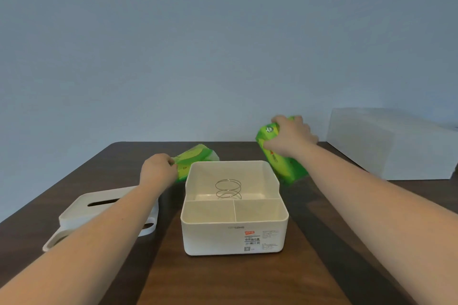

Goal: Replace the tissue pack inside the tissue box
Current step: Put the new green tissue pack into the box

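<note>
The white tissue box stands open in the middle of the dark table, with a wire spring upright in its large back compartment and two small front compartments. Its white lid, with a slot in the top, lies to the left under my left forearm. My left hand grips a flattened green tissue pack just behind the box's left back corner. My right hand is closed on a fuller green tissue pack, tilted and lifted at the box's right back corner.
A large white box stands at the back right of the table. A plain wall rises behind the table's far edge.
</note>
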### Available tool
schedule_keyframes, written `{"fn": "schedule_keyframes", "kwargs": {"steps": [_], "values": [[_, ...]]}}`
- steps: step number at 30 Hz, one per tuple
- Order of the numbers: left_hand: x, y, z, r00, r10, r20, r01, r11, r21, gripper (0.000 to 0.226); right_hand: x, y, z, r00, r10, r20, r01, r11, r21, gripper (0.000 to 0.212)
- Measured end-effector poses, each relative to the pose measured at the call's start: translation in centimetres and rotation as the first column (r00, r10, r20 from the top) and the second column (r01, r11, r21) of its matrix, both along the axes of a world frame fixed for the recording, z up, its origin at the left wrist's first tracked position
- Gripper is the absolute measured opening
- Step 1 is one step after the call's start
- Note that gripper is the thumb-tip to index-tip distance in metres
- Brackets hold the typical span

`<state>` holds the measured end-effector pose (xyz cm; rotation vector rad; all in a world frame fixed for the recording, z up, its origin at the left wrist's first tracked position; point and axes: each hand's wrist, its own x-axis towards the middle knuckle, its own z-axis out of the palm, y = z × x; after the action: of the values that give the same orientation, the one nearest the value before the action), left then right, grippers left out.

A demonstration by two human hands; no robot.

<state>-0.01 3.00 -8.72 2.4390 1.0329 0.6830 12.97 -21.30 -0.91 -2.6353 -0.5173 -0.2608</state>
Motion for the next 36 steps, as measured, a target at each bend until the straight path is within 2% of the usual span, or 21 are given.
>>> {"fn": "schedule_keyframes", "kwargs": {"steps": [3,5,8,10,13,17,23,28,36], "values": [[-0.1,0.3,-0.5,1.000,-0.023,-0.006,0.023,1.000,-0.021,0.033,-0.7,1.0,2.2,0.982,0.085,0.167,-0.096,0.994,0.058,0.066],[-0.4,0.6,-0.7,1.000,-0.026,0.008,0.026,0.999,-0.043,0.034,-1.2,1.6,3.5,0.951,0.242,0.191,-0.260,0.963,0.076,0.071],[-1.1,1.2,-0.8,0.999,-0.009,0.036,0.012,0.997,-0.074,0.034,-2.7,2.7,4.4,0.825,0.556,0.102,-0.558,0.830,-0.009,0.077],[-1.6,1.5,-0.7,0.999,0.001,0.039,0.002,0.997,-0.075,0.035,-4.1,3.8,4.0,0.735,0.678,0.010,-0.672,0.730,-0.125,0.078],[-2.4,1.9,-0.4,0.999,0.005,0.037,-0.002,0.997,-0.077,0.035,-5.7,5.3,3.0,0.645,0.757,-0.108,-0.756,0.610,-0.238,0.075],[-3.4,2.8,-0.3,1.000,-0.005,0.027,0.007,0.997,-0.073,0.035,-6.5,6.6,1.6,0.610,0.769,-0.190,-0.778,0.535,-0.330,0.073],[-4.9,3.8,-0.6,0.999,0.010,-0.040,-0.012,0.998,-0.054,0.037,-6.5,7.2,-0.1,0.650,0.719,-0.247,-0.740,0.524,-0.423,0.076],[-6.0,4.7,-0.9,0.998,0.021,-0.065,-0.025,0.998,-0.058,0.037,-6.7,7.3,-0.4,0.669,0.691,-0.273,-0.730,0.543,-0.415,0.076],[-8.2,6.5,-0.9,0.992,0.092,-0.084,-0.097,0.994,-0.052,0.040,-8.9,9.5,0.3,0.685,0.715,-0.139,-0.727,0.659,-0.193,0.051]]}}
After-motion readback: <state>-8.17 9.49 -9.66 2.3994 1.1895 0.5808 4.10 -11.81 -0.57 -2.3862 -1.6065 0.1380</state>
